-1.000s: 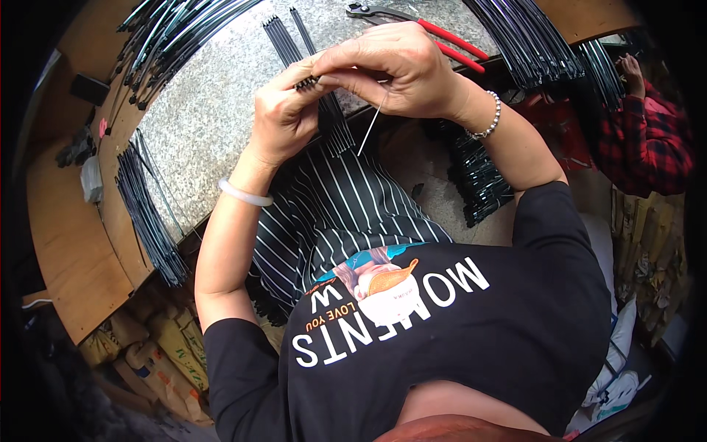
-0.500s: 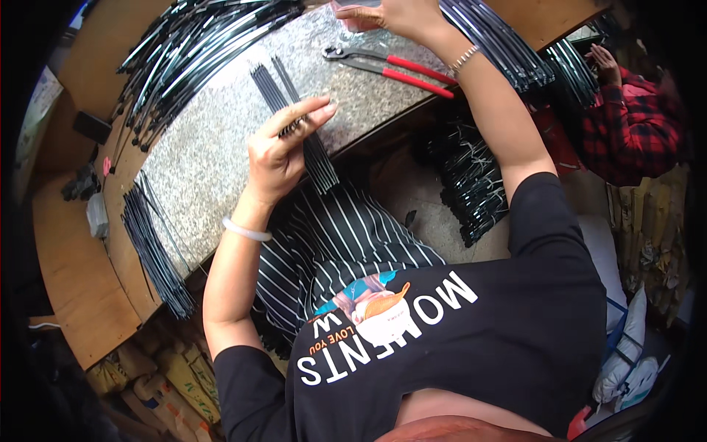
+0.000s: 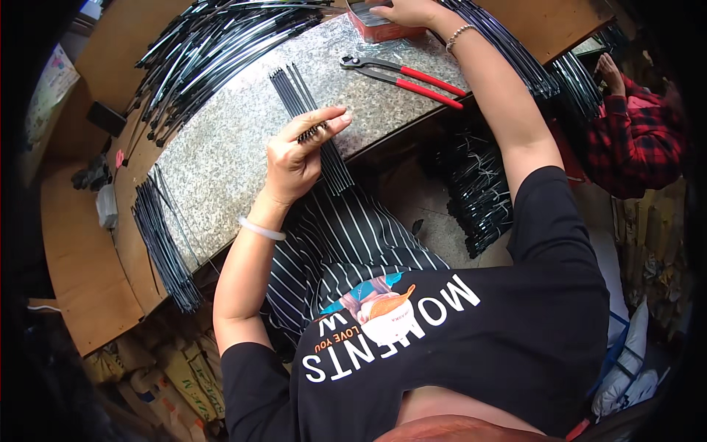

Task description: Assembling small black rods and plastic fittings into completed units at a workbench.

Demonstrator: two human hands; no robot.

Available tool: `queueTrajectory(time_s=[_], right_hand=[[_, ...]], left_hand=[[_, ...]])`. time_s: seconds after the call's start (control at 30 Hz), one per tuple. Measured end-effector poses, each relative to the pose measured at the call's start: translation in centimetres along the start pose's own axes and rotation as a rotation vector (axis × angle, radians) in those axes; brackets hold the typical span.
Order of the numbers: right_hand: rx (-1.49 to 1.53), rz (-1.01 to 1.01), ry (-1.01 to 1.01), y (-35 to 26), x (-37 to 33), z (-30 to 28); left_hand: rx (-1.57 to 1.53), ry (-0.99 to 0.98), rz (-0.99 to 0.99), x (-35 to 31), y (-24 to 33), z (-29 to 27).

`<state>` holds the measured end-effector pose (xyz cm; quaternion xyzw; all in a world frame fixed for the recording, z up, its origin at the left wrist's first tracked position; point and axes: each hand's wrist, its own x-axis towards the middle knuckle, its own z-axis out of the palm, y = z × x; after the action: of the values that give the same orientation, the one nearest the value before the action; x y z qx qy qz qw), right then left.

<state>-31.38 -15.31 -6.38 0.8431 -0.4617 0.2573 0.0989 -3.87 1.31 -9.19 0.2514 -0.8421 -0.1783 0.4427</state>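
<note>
grey speckled tabletop [image 3: 210, 158]; near its edge the left hand [image 3: 298, 158], half-curled, grips black rods [image 3: 292, 96]. the right hand [image 3: 410, 12] is at a red box [image 3: 390, 32]; its grip i can't tell. dark bundles [image 3: 479, 195] lie below.

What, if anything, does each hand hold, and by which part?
The left hand holds a cluster of thin dark pieces near their visible ends. The right hand is at the red-sided box; whether it holds anything cannot be told.
</note>
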Motion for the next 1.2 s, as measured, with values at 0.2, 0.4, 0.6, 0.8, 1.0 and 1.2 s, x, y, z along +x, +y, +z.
queueTrajectory(time_s=[0.2,0.4,0.6,0.8,1.0,1.2], right_hand=[[0.523,0.14,0.206,-6.3,-4.5,-3.9],[0.639,0.11,-0.486,-16.0,-18.0,0.8],[0.96,0.167,-0.58,-18.8,-19.1,10.0],[0.755,-0.03,-0.48,-20.5,-21.0,12.6],[0.674,-0.184,-0.246,-19.3,-20.8,7.4],[1.036,-0.011,-0.115,-22.1,-14.7,-7.5]], left_hand=[[-0.013,0.03,-0.01,-0.2,-1.0,-0.1],[-0.003,0.018,0.06,0.2,-0.8,-0.6],[-0.04,-0.003,0.042,-1.7,0.5,0.7],[-0.075,0.016,0.015,-2.4,2.6,0.7],[-0.164,0.096,-0.069,-2.7,2.6,-0.3],[-0.18,0.429,-0.35,1.4,3.8,-6.7]])
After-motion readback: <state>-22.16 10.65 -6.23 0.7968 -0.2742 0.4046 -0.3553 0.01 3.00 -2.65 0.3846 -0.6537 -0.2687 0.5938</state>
